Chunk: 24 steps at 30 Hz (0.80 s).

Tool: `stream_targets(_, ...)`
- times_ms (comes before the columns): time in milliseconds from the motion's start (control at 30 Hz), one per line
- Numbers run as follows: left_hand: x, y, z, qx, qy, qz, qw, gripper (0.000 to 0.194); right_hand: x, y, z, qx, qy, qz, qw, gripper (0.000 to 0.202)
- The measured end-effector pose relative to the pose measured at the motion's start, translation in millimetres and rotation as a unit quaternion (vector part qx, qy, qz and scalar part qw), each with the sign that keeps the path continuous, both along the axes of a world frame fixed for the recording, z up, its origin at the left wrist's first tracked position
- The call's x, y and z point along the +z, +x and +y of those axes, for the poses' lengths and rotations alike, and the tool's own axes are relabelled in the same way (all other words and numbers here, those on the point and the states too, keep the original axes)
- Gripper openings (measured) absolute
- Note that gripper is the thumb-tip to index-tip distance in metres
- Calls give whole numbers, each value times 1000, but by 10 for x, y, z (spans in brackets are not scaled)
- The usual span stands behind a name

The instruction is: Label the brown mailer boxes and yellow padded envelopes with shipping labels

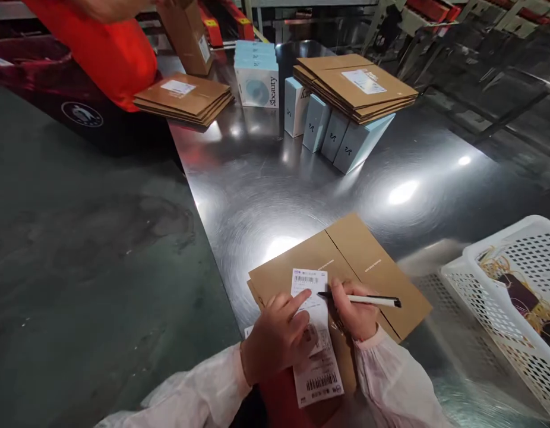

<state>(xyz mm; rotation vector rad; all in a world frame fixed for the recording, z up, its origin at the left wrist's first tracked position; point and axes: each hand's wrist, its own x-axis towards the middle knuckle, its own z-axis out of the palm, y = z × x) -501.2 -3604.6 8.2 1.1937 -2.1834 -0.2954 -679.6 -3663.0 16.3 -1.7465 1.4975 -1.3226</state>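
Note:
My right hand [357, 312] grips a white pen with a black cap end [375, 300]. Its dark tip is at the right edge of a printed shipping label [318, 374]. The label is a long white strip with barcodes, lying over flat brown cardboard [368, 261] at the table's near edge. My left hand [279, 336] rests on the label with the index finger stretched across the print and the thumb apart. It covers part of the label's middle.
Blue-and-white boxes [257, 77] stand at the back, and more blue boxes [335, 134] partly support stacked cardboard mailers [324, 65]. Another mailer stack [204, 101] lies near a person in red [110, 53] at left. A white perforated basket [480, 303] is at right.

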Motion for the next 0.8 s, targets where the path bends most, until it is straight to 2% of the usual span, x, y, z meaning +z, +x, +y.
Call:
stream_targets(300,12,4,-10,-6,1,-17,1000,12,-15,14,-14,72,-67,106,989,44)
stream_targets(467,12,13,-11,-5,-2,-13,1000,11,-27,15,-17,45,-97,126,986,43)
stream_targets(633,-7,14,-3,-6,0,-7,1000,6,3,20,-43,68,-91,119,986,43)
stream_targets(800,-7,11,3,-1,2,-5,1000,7,-15,10,-47,65,-77,109,989,45)
